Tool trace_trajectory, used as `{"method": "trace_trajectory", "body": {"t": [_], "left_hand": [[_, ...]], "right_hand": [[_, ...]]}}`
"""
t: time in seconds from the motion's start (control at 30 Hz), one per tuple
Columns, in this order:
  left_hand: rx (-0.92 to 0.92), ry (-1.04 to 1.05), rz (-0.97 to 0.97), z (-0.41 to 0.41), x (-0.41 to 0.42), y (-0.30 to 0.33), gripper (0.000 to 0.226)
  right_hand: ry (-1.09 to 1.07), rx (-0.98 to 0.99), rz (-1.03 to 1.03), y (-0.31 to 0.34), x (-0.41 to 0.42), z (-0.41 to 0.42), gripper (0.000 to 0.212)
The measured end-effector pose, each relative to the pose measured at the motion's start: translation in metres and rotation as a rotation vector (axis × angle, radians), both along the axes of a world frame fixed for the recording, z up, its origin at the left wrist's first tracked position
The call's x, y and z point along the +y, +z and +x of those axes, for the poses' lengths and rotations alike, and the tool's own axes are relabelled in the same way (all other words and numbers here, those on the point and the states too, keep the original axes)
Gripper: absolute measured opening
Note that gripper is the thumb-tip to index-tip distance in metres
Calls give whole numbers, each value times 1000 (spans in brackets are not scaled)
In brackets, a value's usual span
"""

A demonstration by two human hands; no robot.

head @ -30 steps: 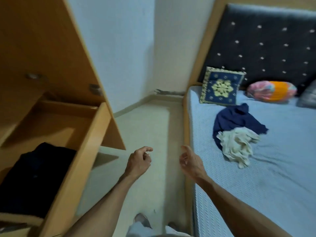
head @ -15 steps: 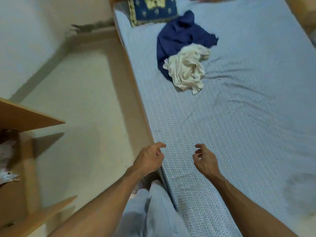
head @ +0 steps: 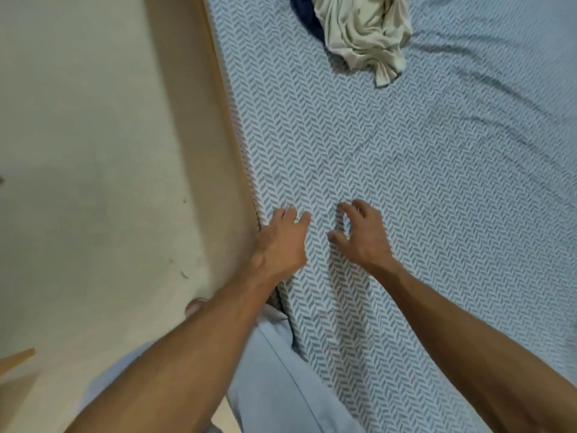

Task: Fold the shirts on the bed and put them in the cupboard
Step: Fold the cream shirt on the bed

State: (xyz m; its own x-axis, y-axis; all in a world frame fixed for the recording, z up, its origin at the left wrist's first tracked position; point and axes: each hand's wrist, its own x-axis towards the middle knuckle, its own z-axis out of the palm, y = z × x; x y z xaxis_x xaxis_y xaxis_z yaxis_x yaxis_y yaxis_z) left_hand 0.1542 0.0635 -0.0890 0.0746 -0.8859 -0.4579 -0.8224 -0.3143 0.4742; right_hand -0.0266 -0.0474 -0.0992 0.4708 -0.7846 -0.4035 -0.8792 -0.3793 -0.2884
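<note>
I read no writing anywhere. Left of my left hand: bare floor. Both grips hold nothing; left fingers loosely extended, right hand fingers slightly curled, over the bed. Cream shirt lies crumpled well beyond the right grip, overlapping the navy shirt.

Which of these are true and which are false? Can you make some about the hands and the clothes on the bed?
1. Both hands are holding nothing. True: the left hand and the right hand are over the patterned bedsheet with no cloth in their grip.
2. The cream shirt is neatly folded. False: it lies crumpled in a heap.
3. A dark blue garment peeks out beside the cream shirt. True.
4. The right hand is touching the cream shirt. False: the shirt lies well beyond both hands, near the top of the view.
5. The person stands beside the bed, on the floor. True.
</note>
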Motion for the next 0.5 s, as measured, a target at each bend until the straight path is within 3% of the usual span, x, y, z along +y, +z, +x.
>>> {"method": "trace_trajectory", "body": {"t": [0.2, 0.3, 0.5], "left_hand": [[-74, 98, -42, -7, -1, 7, 44], [-106, 151, -21, -17, -6, 12, 35], [-224, 286, 40, -50, -23, 16, 29]], "right_hand": [[22, -83, -182, -13, 11, -10, 57], [47, -50, -193, -14, 4, -12, 57], [224, -187, -197, -15, -22, -39, 52]]}}
